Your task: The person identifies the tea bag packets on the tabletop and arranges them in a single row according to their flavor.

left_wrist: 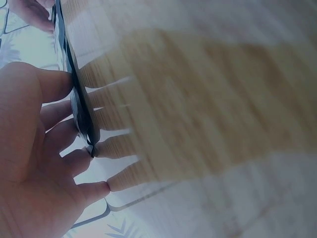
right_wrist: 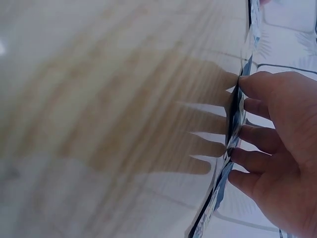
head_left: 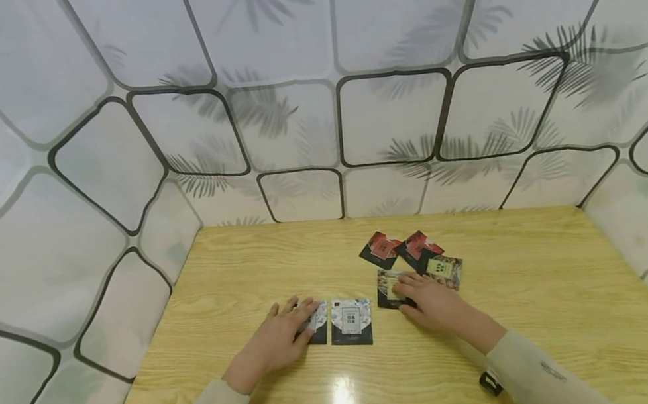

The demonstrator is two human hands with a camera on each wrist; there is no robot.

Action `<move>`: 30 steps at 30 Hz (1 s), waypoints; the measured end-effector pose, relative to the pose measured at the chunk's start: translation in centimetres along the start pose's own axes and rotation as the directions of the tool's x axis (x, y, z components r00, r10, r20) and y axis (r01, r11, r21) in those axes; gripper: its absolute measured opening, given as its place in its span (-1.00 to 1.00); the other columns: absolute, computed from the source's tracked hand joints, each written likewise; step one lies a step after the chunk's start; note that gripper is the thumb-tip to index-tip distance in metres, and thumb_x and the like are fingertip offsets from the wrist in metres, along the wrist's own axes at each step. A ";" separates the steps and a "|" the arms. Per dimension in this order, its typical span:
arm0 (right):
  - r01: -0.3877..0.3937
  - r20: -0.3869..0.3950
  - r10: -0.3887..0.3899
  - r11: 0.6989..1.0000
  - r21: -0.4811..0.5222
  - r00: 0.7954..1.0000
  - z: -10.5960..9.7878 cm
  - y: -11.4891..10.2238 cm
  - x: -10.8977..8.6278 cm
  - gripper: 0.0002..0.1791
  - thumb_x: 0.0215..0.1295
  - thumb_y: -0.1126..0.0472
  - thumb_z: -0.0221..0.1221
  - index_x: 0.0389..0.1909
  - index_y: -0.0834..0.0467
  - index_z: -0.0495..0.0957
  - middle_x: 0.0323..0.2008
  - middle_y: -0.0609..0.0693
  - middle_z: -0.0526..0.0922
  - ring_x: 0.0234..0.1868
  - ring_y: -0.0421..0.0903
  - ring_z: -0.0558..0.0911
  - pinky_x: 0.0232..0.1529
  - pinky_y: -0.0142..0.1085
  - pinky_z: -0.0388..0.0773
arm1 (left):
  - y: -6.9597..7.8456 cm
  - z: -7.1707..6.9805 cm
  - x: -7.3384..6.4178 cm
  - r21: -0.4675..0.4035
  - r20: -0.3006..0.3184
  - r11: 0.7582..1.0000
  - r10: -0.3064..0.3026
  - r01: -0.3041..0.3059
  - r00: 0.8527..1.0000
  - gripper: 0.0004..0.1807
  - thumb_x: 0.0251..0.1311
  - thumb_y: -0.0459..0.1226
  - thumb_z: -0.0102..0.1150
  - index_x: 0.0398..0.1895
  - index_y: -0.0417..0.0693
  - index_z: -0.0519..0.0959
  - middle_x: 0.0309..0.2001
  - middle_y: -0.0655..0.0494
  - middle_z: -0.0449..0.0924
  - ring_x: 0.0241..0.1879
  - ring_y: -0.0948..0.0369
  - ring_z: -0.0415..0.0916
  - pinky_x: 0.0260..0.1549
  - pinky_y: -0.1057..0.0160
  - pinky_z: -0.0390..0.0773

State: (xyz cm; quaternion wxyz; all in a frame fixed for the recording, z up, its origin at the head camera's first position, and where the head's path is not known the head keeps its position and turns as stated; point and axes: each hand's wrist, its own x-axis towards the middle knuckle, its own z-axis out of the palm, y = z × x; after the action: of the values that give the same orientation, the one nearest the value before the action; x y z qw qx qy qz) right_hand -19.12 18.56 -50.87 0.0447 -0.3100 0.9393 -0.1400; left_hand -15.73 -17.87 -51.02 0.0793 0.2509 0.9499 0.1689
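My left hand (head_left: 276, 341) rests on a flat packet with a white-blue top and dark base (head_left: 320, 333), its fingers spread over the left part. Just right of it lies a matching white-blue packet (head_left: 351, 322), fully visible. Farther right, my right hand (head_left: 434, 304) touches a yellow-labelled packet (head_left: 385, 290) and covers its right side. Seen nearly edge-on in the left wrist view, the dark packet (left_wrist: 81, 109) lies on the table against my thumb and fingers. In the right wrist view, my fingertips meet the thin edge of the packet (right_wrist: 234, 116).
Behind my right hand lie two red-and-black packets (head_left: 381, 250) and a second yellow-labelled packet (head_left: 447, 269), partly overlapping one another. The wood-grain table (head_left: 247, 264) meets patterned wall panels (head_left: 291, 126) at the back and sides.
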 end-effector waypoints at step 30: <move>0.011 0.063 -0.016 0.997 0.080 0.998 -0.6 -0.8 -4.4 -0.50 0.53 0.16 0.23 0.39 0.25 0.54 0.46 0.38 0.44 0.51 0.45 0.35 0.44 0.34 0.35 | -0.2 0.1 0.0 0.007 0.011 1.000 -0.002 0.002 1.000 -0.39 0.60 -0.14 0.06 0.65 0.04 0.28 0.61 -0.02 0.28 0.62 -0.21 0.16 0.52 -0.42 0.16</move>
State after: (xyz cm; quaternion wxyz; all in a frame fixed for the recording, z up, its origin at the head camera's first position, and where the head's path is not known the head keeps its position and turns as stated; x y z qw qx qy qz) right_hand -15.28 20.70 -50.04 0.0858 -0.3187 0.9289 -0.1679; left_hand -15.76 -17.98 -51.21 0.0837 0.2510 0.9503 0.1642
